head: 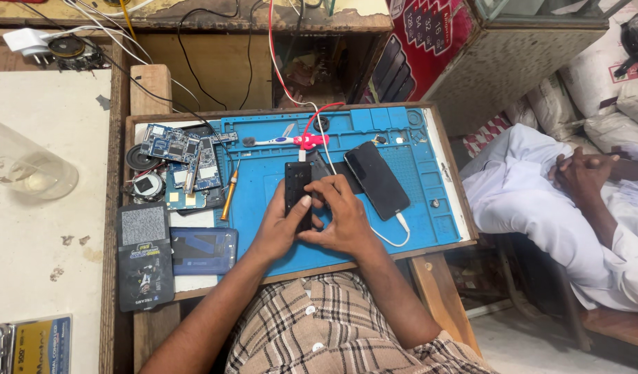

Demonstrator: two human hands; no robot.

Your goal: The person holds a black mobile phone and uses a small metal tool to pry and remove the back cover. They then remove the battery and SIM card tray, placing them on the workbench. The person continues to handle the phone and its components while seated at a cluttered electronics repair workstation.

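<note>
- The left hand (281, 225) grips a narrow black device (297, 188) along its left edge, thumb laid up the front of it, over the middle of a blue silicone repair mat (430, 208).
- The right hand (341, 218) closes on the same black device from the right and lower side, fingers curled in against its edge.
- The device stands lengthwise away from the person, its far end plugged to a red-and-white cable (312, 131) that runs up off the board.
- Just right of the hands a black smartphone (376, 179) lies face up and tilted on the mat, a white cable (395, 232) plugged into its near end.
- At the mat's far edge lies a pink-and-white handled tool (291, 140).
- Left of the mat sit several bare circuit boards (184, 163), a brass-tipped tool (227, 196) beside them, and nearer the person a dark blue phone-sized slab (202, 251) and a flat black packet (144, 255).
- On the white surface further left stands a clear plastic cup (24, 166).
- To the right another person in white clothing (534, 194) sits with hands clasped (579, 173), well apart from the work.
</note>
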